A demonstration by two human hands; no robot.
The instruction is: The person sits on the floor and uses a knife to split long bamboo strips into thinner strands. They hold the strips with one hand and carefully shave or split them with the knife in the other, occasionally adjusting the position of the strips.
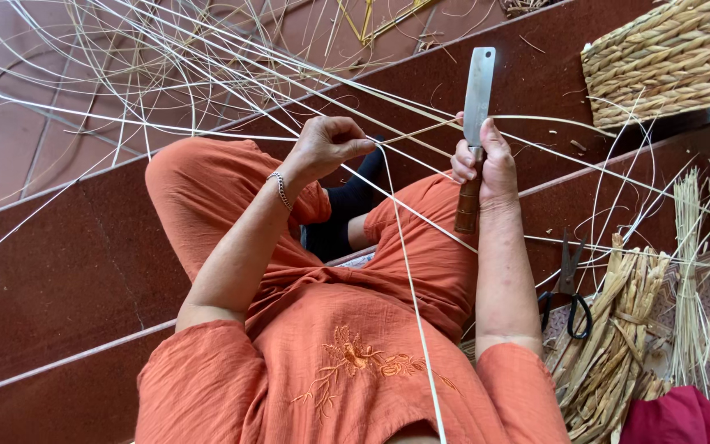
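Closest to you is your own orange tunic (347,370), with one thin pale strip (411,296) running up across it from the bottom edge toward your hands. Your right hand (485,164) is wrapped tight round the brown wooden handle of a flat-bladed knife (478,94); its long axis stands nearly upright in the view, blade pointing away from you, blunt square tip at the far end. Your left hand (326,146) is curled almost shut, fingertips pinching the strip just left of the knife. The strip's long axis runs from your lap up to that pinch, then slants on toward the blade (whether it actually touches the edge is hard to tell).

A loose tangle of cane strips (149,74) fans over the dark red steps (67,263) beyond your knees and crosses the space between your hands. To your right lie black-handled scissors (569,288), a bundle of dried stalks (610,345) and, farther up, a woven basket (667,57).
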